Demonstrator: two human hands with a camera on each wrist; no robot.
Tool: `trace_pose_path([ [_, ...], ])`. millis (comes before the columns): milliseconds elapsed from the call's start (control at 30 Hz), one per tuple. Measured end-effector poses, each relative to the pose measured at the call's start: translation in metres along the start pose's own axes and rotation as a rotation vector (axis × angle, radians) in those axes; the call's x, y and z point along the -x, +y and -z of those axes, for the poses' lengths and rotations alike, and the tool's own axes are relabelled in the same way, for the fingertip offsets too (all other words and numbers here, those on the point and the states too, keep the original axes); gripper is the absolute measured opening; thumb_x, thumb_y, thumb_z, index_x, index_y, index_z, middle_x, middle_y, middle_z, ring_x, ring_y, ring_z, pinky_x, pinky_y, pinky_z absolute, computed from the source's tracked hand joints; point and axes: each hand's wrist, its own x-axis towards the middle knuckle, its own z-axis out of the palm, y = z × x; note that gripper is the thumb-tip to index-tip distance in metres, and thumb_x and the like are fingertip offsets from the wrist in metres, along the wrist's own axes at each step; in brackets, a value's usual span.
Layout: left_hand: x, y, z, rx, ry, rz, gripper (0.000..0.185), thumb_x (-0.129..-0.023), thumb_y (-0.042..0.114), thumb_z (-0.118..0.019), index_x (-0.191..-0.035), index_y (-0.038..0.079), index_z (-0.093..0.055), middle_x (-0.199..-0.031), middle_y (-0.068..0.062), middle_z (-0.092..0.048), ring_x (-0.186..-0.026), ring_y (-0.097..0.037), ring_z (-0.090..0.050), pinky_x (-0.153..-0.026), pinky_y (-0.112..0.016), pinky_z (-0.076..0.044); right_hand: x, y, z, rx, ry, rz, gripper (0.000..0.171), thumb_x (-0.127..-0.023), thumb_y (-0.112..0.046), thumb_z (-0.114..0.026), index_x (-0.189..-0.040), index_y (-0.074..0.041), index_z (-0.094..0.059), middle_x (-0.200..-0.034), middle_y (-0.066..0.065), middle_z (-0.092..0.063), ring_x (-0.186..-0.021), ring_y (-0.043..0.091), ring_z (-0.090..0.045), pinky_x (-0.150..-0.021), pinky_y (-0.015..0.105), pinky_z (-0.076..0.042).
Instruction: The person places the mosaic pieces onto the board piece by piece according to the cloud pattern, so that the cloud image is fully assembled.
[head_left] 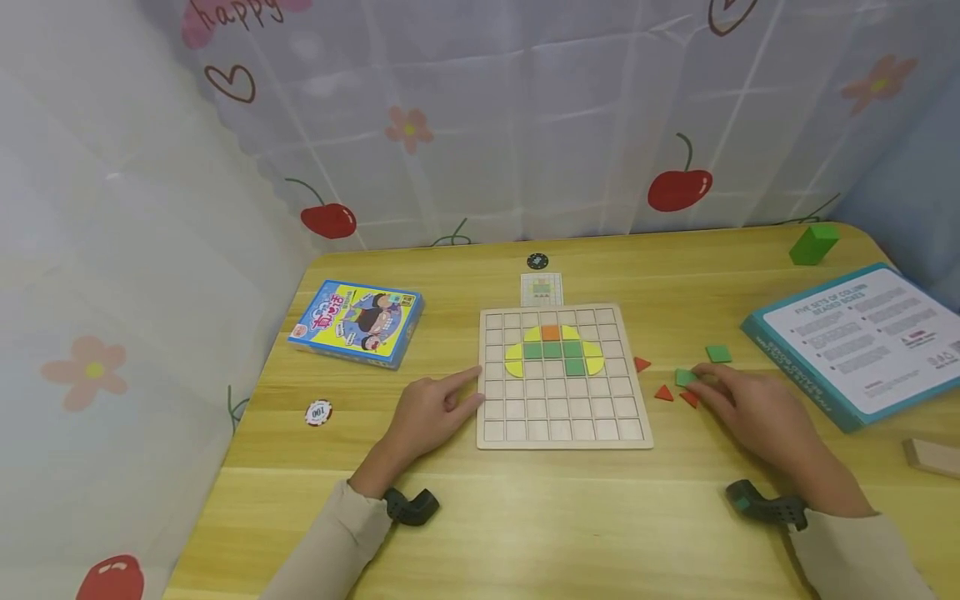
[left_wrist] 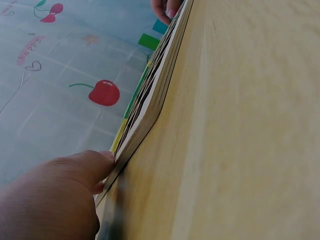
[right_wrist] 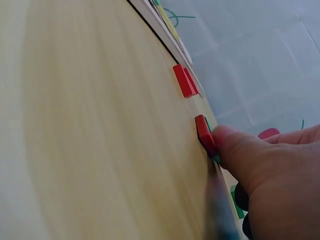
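Green square tile (head_left: 685, 377) sits on the wooden table (head_left: 525, 517), just off the right side of the grid board (head_left: 558, 417), and our right hand (head_left: 750, 404) has its fingertips on it, fingers bent down over it; we can't tell from the head view whether it's really pinched or only touched. On the right wrist view the thumb (right_wrist: 235, 150) presses against a red tile (right_wrist: 205, 135) with a sliver of green right behind it, so the pieces there are packed close. Around that hand we've got a second green square (head_left: 718, 353) a bit farther back and three red triangles (head_left: 663, 393) lying loose between the hand and the board. Our left hand (head_left: 435, 412) lies flat and relaxed at the board's left edge, index finger stretched out and touching the rim, holding nothing; the left wrist view shows the thumb (left_wrist: 95, 165) right up against the board's side. On the board itself there's a little shape made of yellow, green and one orange piece (head_left: 551, 332) in the upper middle. Behind the board lies a small pattern card (head_left: 542, 289), then a dark round chip (head_left: 537, 261). Off to the left, a blue card box (head_left: 356, 322) and a poker chip (head_left: 318, 412); to the right, a teal-edged box (head_left: 862, 346) and a green block (head_left: 813, 243).
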Motion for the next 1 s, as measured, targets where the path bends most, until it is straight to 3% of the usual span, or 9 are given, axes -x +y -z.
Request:
trace_pose_path([
  [167, 0.001, -0.001, 0.000, -0.001, 0.004, 0.001, 0.040, -0.097, 0.038, -0.071, -0.132, 0.017, -0.071, -0.054, 0.016, -0.038, -0.047, 0.000, -0.029, -0.049, -0.023, -0.028, -0.001, -0.001, 0.000, 0.057, 0.012, 0.034, 0.030, -0.091, -0.018, -0.078, -0.113, 0.001, -0.071, -0.091, 0.020, -0.074, -0.057, 0.018, -0.059, -0.049, 0.039, -0.046],
  [300, 0.002, -0.002, 0.000, -0.007, 0.006, 0.000, 0.041, -0.097, 0.038, -0.071, -0.132, 0.017, -0.071, -0.054, 0.015, -0.038, -0.047, 0.000, -0.029, -0.049, -0.023, -0.028, -0.001, -0.001, -0.001, 0.069, 0.045, 0.036, 0.030, -0.092, -0.016, -0.077, -0.113, 0.002, -0.069, -0.093, 0.023, -0.073, -0.051, 0.015, -0.053, -0.044, 0.032, -0.037],
  [433, 0.002, -0.002, 0.000, -0.011, 0.004, -0.002, 0.041, -0.098, 0.038, -0.070, -0.133, 0.017, -0.070, -0.054, 0.015, -0.039, -0.047, 0.000, -0.029, -0.049, -0.023, -0.028, 0.000, -0.002, -0.002, 0.063, 0.041, -0.028, 0.035, -0.096, -0.021, -0.073, -0.121, 0.003, -0.064, -0.081, 0.022, -0.071, -0.049, 0.017, -0.050, -0.043, 0.032, -0.034],
  [533, 0.002, -0.002, -0.001, -0.012, 0.000, -0.001, 0.041, -0.098, 0.039, -0.070, -0.133, 0.018, -0.070, -0.054, 0.015, -0.039, -0.047, 0.000, -0.029, -0.049, -0.023, -0.028, -0.001, -0.009, -0.001, 0.053, 0.034, -0.059, 0.036, -0.098, -0.024, -0.070, -0.122, 0.002, -0.064, -0.070, 0.013, -0.067, -0.050, 0.017, -0.047, -0.044, 0.032, -0.033],
  [667, 0.000, -0.002, -0.001, -0.012, -0.006, 0.000, 0.042, -0.098, 0.039, -0.070, -0.134, 0.019, -0.070, -0.054, 0.015, -0.039, -0.047, 0.000, -0.029, -0.049, -0.023, -0.028, -0.006, -0.030, -0.008, 0.025, 0.058, 0.021, 0.033, -0.095, -0.022, -0.074, -0.120, -0.001, -0.068, -0.079, 0.014, -0.072, -0.055, 0.019, -0.056, -0.047, 0.037, -0.042],
  [767, 0.000, -0.001, -0.001, -0.009, -0.008, 0.002, 0.042, -0.098, 0.039, -0.070, -0.134, 0.018, -0.070, -0.054, 0.015, -0.039, -0.047, 0.000, -0.029, -0.049, -0.023, -0.028, -0.013, -0.051, -0.019, -0.009, 0.064, 0.115, 0.032, -0.092, -0.019, -0.077, -0.118, -0.001, -0.071, -0.092, 0.017, -0.075, -0.068, 0.026, -0.070, -0.054, 0.043, -0.053],
  [1000, 0.000, -0.001, 0.000, -0.008, -0.013, 0.019, 0.042, -0.098, 0.039, -0.070, -0.134, 0.018, -0.070, -0.054, 0.015, -0.038, -0.047, 0.000, -0.028, -0.049, -0.023, -0.027, -0.038, -0.093, -0.044, -0.034, -0.040, 0.193, 0.032, -0.096, -0.030, -0.073, -0.119, -0.008, -0.071, -0.098, 0.009, -0.076, -0.075, 0.020, -0.071, -0.058, 0.036, -0.053],
])
